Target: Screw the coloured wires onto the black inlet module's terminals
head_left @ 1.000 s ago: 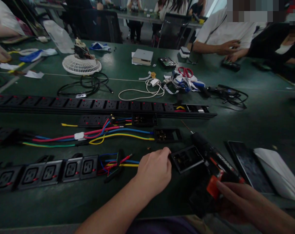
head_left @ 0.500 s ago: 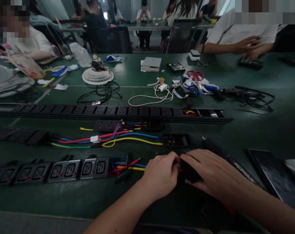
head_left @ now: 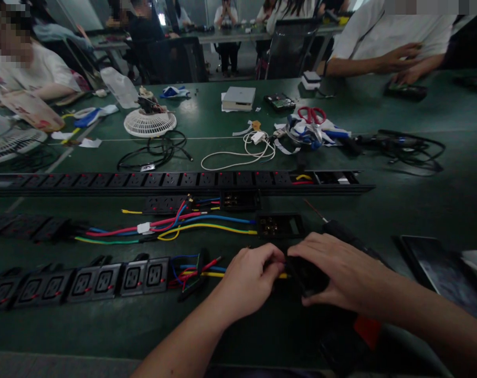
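My left hand (head_left: pixel 252 278) is closed in a pinch at the yellow wire (head_left: pixel 215 275), which shows again just past the fingertips. Fingers and thumb of my right hand (head_left: pixel 336 270) grip a black plastic housing (head_left: pixel 309 277) by its sides. The wire's end meets the housing's left edge, but whether it sits inside is hidden. Blue and red wires run with the yellow one from a black socket strip (head_left: pixel 134 278) on the left. Behind my hands lies a similar black housing (head_left: pixel 279 226) with brass terminals, joined to blue and yellow wires.
A screwdriver (head_left: pixel 350 239) lies beyond my right hand, and a dark tablet-like slab (head_left: pixel 438 268) to its right. A long socket rail (head_left: pixel 175 180) crosses the table. Farther back are red-handled scissors (head_left: pixel 312 115), a fan grille (head_left: pixel 149 123) and coiled cables (head_left: pixel 159 152). People sit opposite.
The black housing in my right hand shows more and is tilted. Yellow wire has come into sight between my hands. The whole view has shifted slightly.
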`<state>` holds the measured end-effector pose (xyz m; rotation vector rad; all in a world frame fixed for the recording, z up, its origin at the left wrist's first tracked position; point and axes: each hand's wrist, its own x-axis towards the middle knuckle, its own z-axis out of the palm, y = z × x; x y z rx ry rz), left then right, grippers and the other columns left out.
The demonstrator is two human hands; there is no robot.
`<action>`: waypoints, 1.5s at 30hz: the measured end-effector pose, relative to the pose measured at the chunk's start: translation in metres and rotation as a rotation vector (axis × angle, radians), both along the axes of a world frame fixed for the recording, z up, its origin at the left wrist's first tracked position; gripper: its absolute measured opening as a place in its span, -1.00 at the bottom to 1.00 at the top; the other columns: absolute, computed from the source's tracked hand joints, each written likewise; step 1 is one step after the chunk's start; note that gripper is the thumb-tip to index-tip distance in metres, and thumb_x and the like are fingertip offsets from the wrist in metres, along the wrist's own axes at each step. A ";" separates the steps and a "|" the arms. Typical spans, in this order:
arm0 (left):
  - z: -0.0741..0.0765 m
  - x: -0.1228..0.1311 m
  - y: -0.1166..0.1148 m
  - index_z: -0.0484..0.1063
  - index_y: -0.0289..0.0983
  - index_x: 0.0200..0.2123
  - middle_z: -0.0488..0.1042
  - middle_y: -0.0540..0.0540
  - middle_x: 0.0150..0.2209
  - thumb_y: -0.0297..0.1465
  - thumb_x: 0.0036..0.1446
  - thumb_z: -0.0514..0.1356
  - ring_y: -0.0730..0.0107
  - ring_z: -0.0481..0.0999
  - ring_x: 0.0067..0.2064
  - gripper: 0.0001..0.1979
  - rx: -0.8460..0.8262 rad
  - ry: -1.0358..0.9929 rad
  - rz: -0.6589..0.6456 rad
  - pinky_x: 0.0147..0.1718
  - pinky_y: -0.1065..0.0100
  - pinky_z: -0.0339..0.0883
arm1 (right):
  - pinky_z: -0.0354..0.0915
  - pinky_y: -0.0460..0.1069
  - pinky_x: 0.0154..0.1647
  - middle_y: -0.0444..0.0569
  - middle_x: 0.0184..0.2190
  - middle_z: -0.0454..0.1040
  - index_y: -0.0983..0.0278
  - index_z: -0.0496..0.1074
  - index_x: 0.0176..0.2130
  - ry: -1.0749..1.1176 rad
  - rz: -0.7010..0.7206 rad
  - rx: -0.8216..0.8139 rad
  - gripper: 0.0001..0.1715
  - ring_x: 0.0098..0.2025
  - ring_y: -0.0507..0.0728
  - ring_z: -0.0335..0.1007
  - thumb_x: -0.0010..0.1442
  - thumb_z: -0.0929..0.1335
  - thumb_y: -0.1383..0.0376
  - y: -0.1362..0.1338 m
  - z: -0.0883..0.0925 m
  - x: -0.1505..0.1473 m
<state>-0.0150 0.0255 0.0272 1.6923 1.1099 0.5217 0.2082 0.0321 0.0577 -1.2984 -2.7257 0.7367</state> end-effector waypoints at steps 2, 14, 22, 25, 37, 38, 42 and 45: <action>-0.002 0.001 0.000 0.43 -0.18 -0.23 0.51 0.07 -0.41 -0.39 0.27 0.09 0.44 0.48 -0.43 -0.89 -0.056 -0.054 0.006 -0.40 0.42 0.27 | 0.21 0.12 0.05 -0.09 0.00 0.32 0.15 0.32 0.08 0.010 -0.021 -0.018 -0.19 0.02 0.18 0.23 -0.07 0.57 -0.01 -0.001 -0.003 0.002; 0.005 0.001 -0.002 0.46 -0.14 -0.19 0.48 0.06 -0.39 -0.41 0.30 0.06 0.42 0.45 -0.39 -0.83 0.017 -0.028 0.023 -0.40 0.42 0.26 | 0.18 0.09 -0.02 -0.05 -0.06 0.34 0.21 0.29 0.07 0.000 -0.127 -0.011 -0.26 -0.02 0.18 0.26 0.07 0.48 -0.10 -0.011 -0.005 0.002; 0.004 0.001 -0.002 0.47 -0.15 -0.19 0.48 0.06 -0.40 -0.42 0.29 0.07 0.44 0.44 -0.39 -0.83 -0.040 -0.089 0.056 -0.40 0.44 0.24 | 0.23 0.02 0.00 -0.17 0.05 0.32 0.11 0.14 0.15 0.000 -0.176 -0.141 -0.27 0.06 0.10 0.30 0.18 0.39 -0.15 -0.016 -0.004 0.007; 0.004 0.000 -0.002 0.49 -0.16 -0.18 0.49 0.06 -0.41 -0.41 0.30 0.07 0.43 0.46 -0.37 -0.81 -0.045 -0.095 0.062 -0.40 0.43 0.24 | 0.21 0.01 0.06 -0.15 0.09 0.29 0.11 0.12 0.18 0.021 -0.187 -0.214 -0.25 0.11 0.10 0.26 0.19 0.38 -0.16 -0.011 -0.002 0.006; 0.007 0.003 -0.002 0.47 -0.13 -0.09 0.56 0.05 -0.21 -0.37 0.32 0.06 0.34 0.52 -0.16 -0.79 -0.011 -0.087 0.073 -0.14 0.35 0.31 | 0.14 0.06 -0.03 -0.03 -0.02 0.33 0.24 0.16 0.12 -0.052 -0.305 -0.340 -0.33 -0.01 0.16 0.28 0.29 0.21 -0.19 -0.010 0.010 -0.009; 0.008 0.003 -0.002 0.47 -0.12 -0.07 0.55 0.05 -0.18 -0.37 0.32 0.08 0.33 0.51 -0.13 -0.80 -0.008 -0.101 0.061 -0.12 0.35 0.31 | 0.14 0.05 -0.05 -0.03 -0.03 0.33 0.24 0.16 0.10 -0.039 -0.314 -0.343 -0.34 -0.02 0.14 0.28 0.30 0.20 -0.19 -0.011 0.011 -0.011; 0.007 0.001 -0.001 0.46 -0.13 -0.07 0.55 0.05 -0.16 -0.36 0.30 0.11 0.33 0.50 -0.13 -0.81 -0.014 -0.120 0.023 -0.11 0.34 0.31 | 0.18 -0.02 -0.05 -0.07 -0.02 0.31 0.23 0.11 0.10 0.079 -0.346 -0.395 -0.41 -0.01 0.06 0.27 0.34 0.19 -0.14 -0.014 0.010 -0.013; 0.007 0.001 0.000 0.46 -0.13 -0.10 0.55 0.06 -0.20 -0.35 0.30 0.10 0.32 0.50 -0.15 -0.83 -0.021 -0.078 0.027 -0.15 0.34 0.30 | 0.20 -0.04 -0.04 -0.10 -0.01 0.31 0.20 0.11 0.10 0.086 -0.364 -0.396 -0.44 0.00 0.03 0.28 0.33 0.22 -0.11 -0.017 0.007 -0.011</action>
